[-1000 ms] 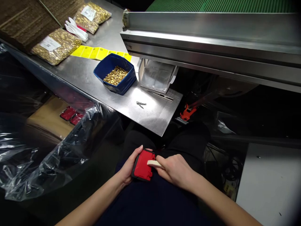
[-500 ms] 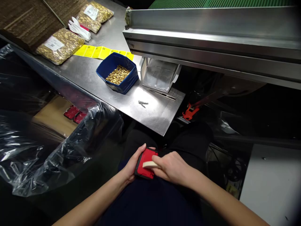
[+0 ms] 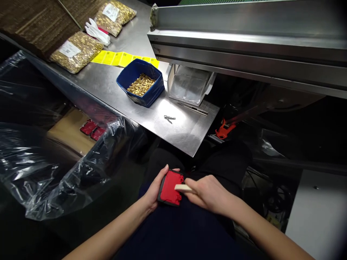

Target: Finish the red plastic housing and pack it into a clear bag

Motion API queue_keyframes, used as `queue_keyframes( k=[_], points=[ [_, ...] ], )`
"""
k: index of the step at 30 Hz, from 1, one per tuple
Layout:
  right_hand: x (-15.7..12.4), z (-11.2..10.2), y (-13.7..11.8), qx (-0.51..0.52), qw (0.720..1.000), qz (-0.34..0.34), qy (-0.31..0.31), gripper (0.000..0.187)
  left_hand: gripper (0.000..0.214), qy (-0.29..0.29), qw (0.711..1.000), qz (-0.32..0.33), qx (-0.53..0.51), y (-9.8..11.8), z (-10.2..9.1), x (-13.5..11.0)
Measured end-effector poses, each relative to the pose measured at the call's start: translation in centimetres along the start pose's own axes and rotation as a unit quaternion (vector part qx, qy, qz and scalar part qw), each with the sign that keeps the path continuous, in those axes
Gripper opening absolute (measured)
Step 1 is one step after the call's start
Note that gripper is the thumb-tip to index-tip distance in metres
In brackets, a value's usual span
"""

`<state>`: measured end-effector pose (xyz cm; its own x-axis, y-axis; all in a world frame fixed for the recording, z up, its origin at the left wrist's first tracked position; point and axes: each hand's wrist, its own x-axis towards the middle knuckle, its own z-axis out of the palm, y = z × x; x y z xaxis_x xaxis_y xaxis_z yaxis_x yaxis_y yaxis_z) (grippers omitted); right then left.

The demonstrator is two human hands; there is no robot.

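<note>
My left hand (image 3: 155, 189) is closed around the left side of a small red and black plastic case (image 3: 171, 186), held over my lap. Red hinge-like or latch-like parts stick out along the case's right edge. My right hand (image 3: 207, 191) is closed on a flat cream-coloured stick (image 3: 183, 188), whose blunt end lies over the right part of the red face. Whether the stick touches the case I cannot tell. The right fingers are beside the case's right edge.
On the metal table (image 3: 179, 135) stand a blue bin (image 3: 151, 94) of small brass-coloured pieces, a clear tray (image 3: 188, 85) and a small metal tool (image 3: 170, 118). Bags of brass pieces (image 3: 78, 54) lie farther back. Left, a plastic-lined box (image 3: 73, 126) holds red cases. A metal conveyor frame (image 3: 244, 47) spans the right.
My right hand has drawn the stick to the right across the red face, baring more of it. The view has shifted slightly, so the surroundings appear farther right.
</note>
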<state>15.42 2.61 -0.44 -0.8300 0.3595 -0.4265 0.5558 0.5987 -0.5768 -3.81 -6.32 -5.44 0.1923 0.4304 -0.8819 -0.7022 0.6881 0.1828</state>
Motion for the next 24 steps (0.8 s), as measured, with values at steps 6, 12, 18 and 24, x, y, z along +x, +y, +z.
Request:
queue_keyframes(
  k=[6, 12, 18, 24],
  points=[
    [0.3, 0.2, -0.3, 0.006, 1.0, 0.0, 0.02, 0.024, 0.06, 0.009, 1.0, 0.001, 0.012, -0.4, -0.4, -0.1],
    [0.4, 0.7, -0.4, 0.014, 0.999, -0.028, 0.004, 0.017, 0.058, -0.003, 0.997, 0.064, 0.048, -0.7, -0.4, -0.6],
    [0.0, 1.1, 0.1, 0.028, 0.999, -0.016, 0.011, 0.017, 0.058, 0.004, 0.997, 0.063, 0.049, -0.6, -0.1, -0.9],
    [0.2, 1.1, 0.0, 0.023, 0.999, 0.0, 0.027, 0.021, 0.057, 0.012, 0.999, 0.031, 0.036, -0.4, 0.0, -0.8]
  ],
)
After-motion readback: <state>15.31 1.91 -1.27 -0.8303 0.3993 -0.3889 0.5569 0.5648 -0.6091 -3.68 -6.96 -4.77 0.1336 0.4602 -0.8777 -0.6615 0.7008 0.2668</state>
